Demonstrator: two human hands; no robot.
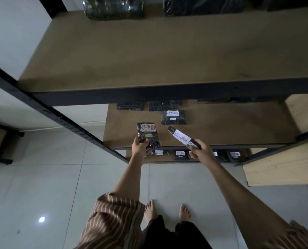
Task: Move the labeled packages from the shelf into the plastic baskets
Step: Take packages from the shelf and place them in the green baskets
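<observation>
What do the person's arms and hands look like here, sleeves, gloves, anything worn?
Both hands are bare: no gloves, rings or watch show on the left hand or the right hand. The forearms are uncovered. The left sleeve is loose brown cloth with thin pale stripes, bunched near the elbow. The right sleeve shows the same striped cloth at the frame's corner.

Stockroom: metal shelving [149, 92], RETURN-labeled pkgs [173, 117].

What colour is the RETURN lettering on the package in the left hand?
Pink to purple lettering on a white label, on the dark package the left hand grips; head view.
</observation>
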